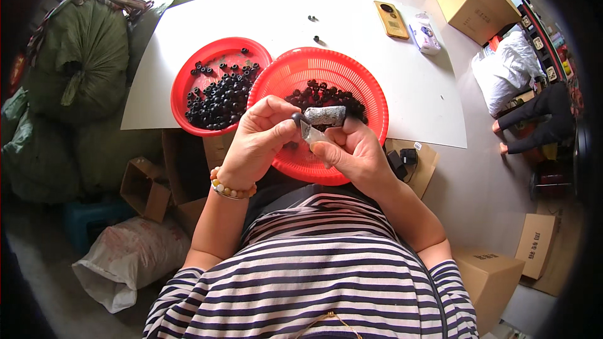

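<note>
Over the red mesh basket (276, 88) my two hands nearly meet. My left hand (270, 129), a beaded bracelet at its wrist, pinches a small round black part (297, 117) between thumb and fingertips. A grey speckled, sleeve-like piece with a dark end (325, 116) lies along the index finger of my right hand (355, 150). Below it, that hand's thumb and fingers close on a small pale flat piece (311, 134), whose tip touches or nearly touches the black part; its kind is unclear. Many more dark parts (326, 95) lie in the basket, partly hidden by my hands.
Left of the basket, a red tray (179, 85) holds many black ring-like parts (223, 97). Two loose parts, a gold phone (391, 20) and a tissue pack (425, 39) rest on the white table (282, 12). Green sacks (78, 56) and cardboard boxes (487, 282) stand around.
</note>
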A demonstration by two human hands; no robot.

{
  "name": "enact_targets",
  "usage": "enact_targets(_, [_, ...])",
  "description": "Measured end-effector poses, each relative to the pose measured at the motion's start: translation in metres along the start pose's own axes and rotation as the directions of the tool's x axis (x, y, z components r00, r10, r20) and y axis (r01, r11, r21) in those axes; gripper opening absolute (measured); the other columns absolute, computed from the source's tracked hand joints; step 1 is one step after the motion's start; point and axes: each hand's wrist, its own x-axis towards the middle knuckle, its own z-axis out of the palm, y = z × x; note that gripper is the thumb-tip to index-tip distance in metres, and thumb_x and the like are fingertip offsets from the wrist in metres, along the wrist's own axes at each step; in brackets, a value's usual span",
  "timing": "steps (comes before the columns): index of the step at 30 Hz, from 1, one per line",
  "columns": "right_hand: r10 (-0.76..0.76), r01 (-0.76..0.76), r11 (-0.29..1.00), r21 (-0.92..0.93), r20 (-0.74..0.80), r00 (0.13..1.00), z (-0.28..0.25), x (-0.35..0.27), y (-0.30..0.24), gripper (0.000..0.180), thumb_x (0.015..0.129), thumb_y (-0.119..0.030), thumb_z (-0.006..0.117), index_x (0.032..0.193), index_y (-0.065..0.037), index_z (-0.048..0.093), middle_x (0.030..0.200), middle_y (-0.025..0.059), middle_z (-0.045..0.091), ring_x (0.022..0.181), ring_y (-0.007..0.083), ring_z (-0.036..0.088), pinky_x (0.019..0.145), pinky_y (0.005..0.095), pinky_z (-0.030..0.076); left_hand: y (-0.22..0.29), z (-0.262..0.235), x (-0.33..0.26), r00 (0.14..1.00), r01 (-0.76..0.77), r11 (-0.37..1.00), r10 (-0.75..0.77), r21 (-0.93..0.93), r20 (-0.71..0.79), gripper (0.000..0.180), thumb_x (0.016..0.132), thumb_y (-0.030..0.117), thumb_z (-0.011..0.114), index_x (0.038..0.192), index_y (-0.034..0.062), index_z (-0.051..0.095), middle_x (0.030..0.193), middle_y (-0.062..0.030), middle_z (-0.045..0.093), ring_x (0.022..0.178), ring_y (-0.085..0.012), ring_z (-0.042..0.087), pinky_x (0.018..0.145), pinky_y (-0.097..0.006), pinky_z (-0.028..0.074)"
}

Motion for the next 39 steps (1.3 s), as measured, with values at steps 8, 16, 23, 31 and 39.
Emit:
enact_targets(8, [0.0, 0.0, 0.999, -0.034, -0.014, 1.0, 0.001, -0.0015, -0.001, 0.033, 0.082, -0.008, 0.055, 0.11, -0.002, 0.042, 0.093, 0.0042, 0.055, 0.087, 0.0072, 0.05, 0.076, 0.0221, 0.04, 0.0002, 0.0045, -0.0013, 0.999, 0.007, 1.0, -0.006, -0.019, 0.033, 0.011, 0.08, 0.006, 0.056, 0.089, 0.0028, 0.05, 0.084, -0.0051, 0.058, 0.073, -0.0104, 0.057, 0.065, -0.023, 0.048])
enact_targets(16, [-0.003, 0.003, 1.0, -0.026, -0.014, 1.0, 0.002, -0.0023, -0.0024, 0.032, 0.082, -0.008, 0.055, 0.11, -0.002, 0.042, 0.094, 0.0042, 0.055, 0.089, 0.0075, 0.049, 0.077, 0.0225, 0.039, -0.0012, 0.0045, -0.0008, 0.999, 0.012, 0.999, -0.01, -0.048, 0.041, 0.009, 0.08, 0.005, 0.056, 0.088, 0.0033, 0.051, 0.081, -0.0042, 0.058, 0.069, -0.0098, 0.057, 0.061, -0.021, 0.048])
enact_targets(23, [-0.038, 0.038, 0.999, -0.014, 0.005, 0.999, 0.0011, -0.002, -0.0008, 0.03, 0.082, -0.005, 0.053, 0.111, -0.003, 0.043, 0.097, 0.0038, 0.054, 0.092, 0.0079, 0.049, 0.081, 0.0238, 0.039, -0.0024, 0.0047, -0.001, 1.0, 0.002, 0.998, 0.0, -0.057, 0.024, 0.008, 0.08, 0.005, 0.056, 0.088, 0.0032, 0.053, 0.08, -0.0039, 0.058, 0.07, -0.0094, 0.057, 0.061, -0.021, 0.048])
enact_targets(31, [-0.076, 0.077, 0.997, 0.022, -0.023, 0.997, 0.0043, -0.0029, 0.0014, 0.028, 0.083, -0.003, 0.05, 0.111, -0.002, 0.045, 0.099, 0.0027, 0.054, 0.093, 0.0068, 0.048, 0.081, 0.0222, 0.039, -0.0025, 0.0059, -0.0006, 0.997, 0.024, 0.988, -0.013, -0.15, 0.073, 0.007, 0.081, 0.004, 0.054, 0.088, 0.0033, 0.052, 0.086, -0.0056, 0.057, 0.08, -0.0125, 0.057, 0.071, -0.027, 0.049])
enact_targets(39, [0.005, -0.001, 0.998, 0.063, -0.067, 0.998, 0.0036, -0.0045, -0.0076, 0.028, 0.085, -0.008, 0.05, 0.111, -0.002, 0.045, 0.094, 0.0017, 0.055, 0.085, 0.0047, 0.049, 0.075, 0.0198, 0.04, -0.0069, 0.0076, 0.0023, 0.989, 0.1, 0.956, -0.066, -0.276, 0.132, 0.006, 0.083, 0.008, 0.052, 0.088, 0.0059, 0.049, 0.086, -0.0058, 0.056, 0.082, -0.0125, 0.056, 0.075, -0.03, 0.048])
